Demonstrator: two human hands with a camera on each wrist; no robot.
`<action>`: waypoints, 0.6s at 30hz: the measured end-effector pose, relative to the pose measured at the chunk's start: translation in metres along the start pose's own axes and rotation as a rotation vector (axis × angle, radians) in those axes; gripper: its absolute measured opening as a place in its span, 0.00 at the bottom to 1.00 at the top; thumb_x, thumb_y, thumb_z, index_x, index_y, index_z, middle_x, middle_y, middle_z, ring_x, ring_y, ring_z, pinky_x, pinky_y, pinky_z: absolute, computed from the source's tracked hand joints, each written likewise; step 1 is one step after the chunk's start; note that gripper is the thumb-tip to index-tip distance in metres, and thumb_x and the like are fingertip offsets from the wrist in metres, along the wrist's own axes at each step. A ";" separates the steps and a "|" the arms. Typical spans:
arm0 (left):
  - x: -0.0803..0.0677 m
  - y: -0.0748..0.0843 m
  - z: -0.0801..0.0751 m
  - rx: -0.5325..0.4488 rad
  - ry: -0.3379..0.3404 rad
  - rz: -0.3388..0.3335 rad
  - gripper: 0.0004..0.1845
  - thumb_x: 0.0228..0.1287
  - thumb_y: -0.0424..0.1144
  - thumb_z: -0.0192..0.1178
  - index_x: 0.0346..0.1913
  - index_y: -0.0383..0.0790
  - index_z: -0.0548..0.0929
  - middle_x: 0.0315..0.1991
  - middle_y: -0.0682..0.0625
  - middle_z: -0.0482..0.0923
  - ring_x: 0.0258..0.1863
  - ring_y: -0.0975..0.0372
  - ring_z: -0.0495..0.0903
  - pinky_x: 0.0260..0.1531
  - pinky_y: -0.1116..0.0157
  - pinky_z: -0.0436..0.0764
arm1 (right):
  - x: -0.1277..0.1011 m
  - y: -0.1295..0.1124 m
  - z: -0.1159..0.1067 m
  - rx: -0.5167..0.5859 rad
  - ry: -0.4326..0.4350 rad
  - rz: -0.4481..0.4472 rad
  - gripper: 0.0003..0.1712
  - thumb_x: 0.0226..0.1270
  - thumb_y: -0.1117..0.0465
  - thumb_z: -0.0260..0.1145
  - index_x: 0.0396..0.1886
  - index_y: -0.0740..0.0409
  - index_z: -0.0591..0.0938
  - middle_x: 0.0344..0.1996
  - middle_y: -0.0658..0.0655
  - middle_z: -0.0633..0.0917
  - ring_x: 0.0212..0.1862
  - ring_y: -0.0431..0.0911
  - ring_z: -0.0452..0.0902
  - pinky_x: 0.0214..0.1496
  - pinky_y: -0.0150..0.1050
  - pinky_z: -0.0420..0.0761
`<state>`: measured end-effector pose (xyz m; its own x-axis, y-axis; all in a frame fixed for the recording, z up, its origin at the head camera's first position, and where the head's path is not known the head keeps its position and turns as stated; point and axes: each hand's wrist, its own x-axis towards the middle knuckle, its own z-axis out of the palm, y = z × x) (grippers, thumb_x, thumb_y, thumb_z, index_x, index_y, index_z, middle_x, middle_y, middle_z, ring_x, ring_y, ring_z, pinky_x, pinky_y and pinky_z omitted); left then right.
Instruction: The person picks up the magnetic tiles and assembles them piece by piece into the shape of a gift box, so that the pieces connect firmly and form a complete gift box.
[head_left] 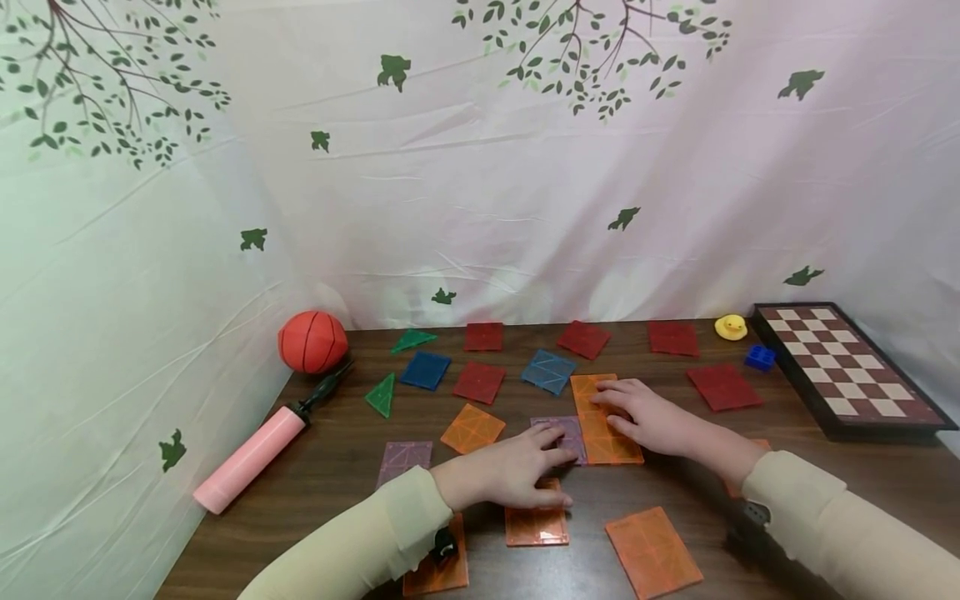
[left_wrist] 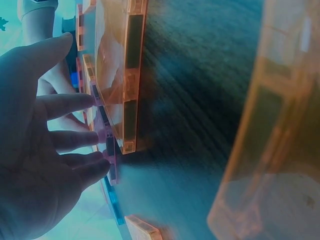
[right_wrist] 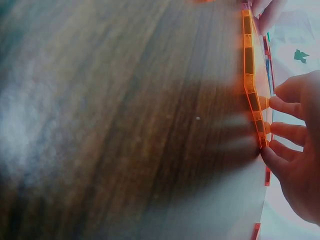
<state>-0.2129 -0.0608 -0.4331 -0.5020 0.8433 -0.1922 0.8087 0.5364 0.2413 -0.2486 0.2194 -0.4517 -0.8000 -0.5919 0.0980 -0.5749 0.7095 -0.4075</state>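
Observation:
Two orange translucent magnetic tiles (head_left: 613,448) lie edge to edge as an upright strip in the head view. A purple tile (head_left: 572,431) sits flush against the strip's lower left side. My left hand (head_left: 510,469) rests its fingertips on the purple tile, its thumb spread over another orange tile (head_left: 537,532) nearer me. My right hand (head_left: 651,414) touches the strip from the right with loosely bent fingers. In the right wrist view its fingertips (right_wrist: 272,128) meet the orange tiles (right_wrist: 248,60). The left wrist view shows the left fingers (left_wrist: 75,140) reaching the purple tile's edge (left_wrist: 111,150).
Loose red tiles (head_left: 478,382), blue tiles (head_left: 425,370) and green triangles (head_left: 381,395) lie farther back. More orange tiles (head_left: 654,552) are near me. A red ball (head_left: 312,342) and pink pump (head_left: 251,458) stand left; a chessboard (head_left: 851,362), yellow duck (head_left: 731,327) and blue brick (head_left: 761,357) right.

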 end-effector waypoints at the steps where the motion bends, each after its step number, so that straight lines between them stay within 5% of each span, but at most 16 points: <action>1: 0.000 0.000 0.000 0.000 0.000 -0.001 0.36 0.74 0.63 0.54 0.77 0.48 0.68 0.79 0.41 0.55 0.78 0.52 0.53 0.72 0.60 0.61 | 0.000 0.000 0.000 0.003 -0.003 0.001 0.21 0.75 0.64 0.63 0.65 0.61 0.80 0.68 0.70 0.72 0.68 0.68 0.65 0.64 0.66 0.68; 8: 0.002 -0.004 -0.002 -0.029 0.013 0.021 0.34 0.75 0.60 0.54 0.76 0.45 0.70 0.78 0.41 0.58 0.77 0.54 0.56 0.72 0.60 0.61 | -0.006 0.000 0.000 0.027 -0.031 -0.007 0.29 0.73 0.52 0.67 0.68 0.62 0.78 0.70 0.71 0.70 0.71 0.71 0.60 0.65 0.71 0.64; 12: 0.008 -0.017 -0.014 -0.113 0.095 0.022 0.27 0.77 0.53 0.56 0.69 0.40 0.77 0.68 0.45 0.73 0.67 0.59 0.71 0.64 0.65 0.70 | -0.010 0.001 0.002 0.081 -0.049 -0.025 0.40 0.67 0.41 0.71 0.70 0.61 0.76 0.73 0.72 0.66 0.73 0.73 0.55 0.65 0.73 0.61; 18: 0.028 -0.046 -0.036 -0.218 0.251 -0.124 0.22 0.76 0.44 0.58 0.66 0.37 0.78 0.62 0.47 0.77 0.60 0.59 0.77 0.59 0.63 0.75 | -0.015 0.001 0.005 0.118 -0.080 -0.041 0.52 0.57 0.36 0.76 0.74 0.61 0.71 0.76 0.72 0.60 0.74 0.75 0.47 0.64 0.77 0.57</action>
<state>-0.2753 -0.0606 -0.4154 -0.6738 0.7389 0.0002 0.6658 0.6070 0.4338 -0.2363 0.2274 -0.4587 -0.7575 -0.6512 0.0458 -0.5785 0.6370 -0.5094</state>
